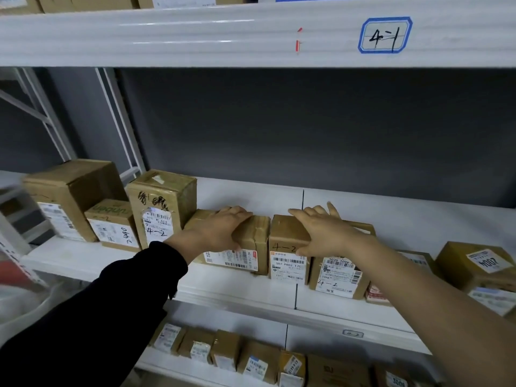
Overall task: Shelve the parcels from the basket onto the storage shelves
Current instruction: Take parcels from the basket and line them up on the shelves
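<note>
A flat parcel (257, 238) on the shelf (223, 286) is gripped by the curled left hand (220, 230). The upright parcel (282, 233) beside it is covered by the right hand (321, 233), fingers spread straight.

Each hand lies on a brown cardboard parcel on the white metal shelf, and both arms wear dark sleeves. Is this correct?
No. The head view shows a dark sleeve on the left arm only; the right forearm is bare. Left hand and right hand each lie on a brown cardboard parcel on the white metal shelf.
</note>
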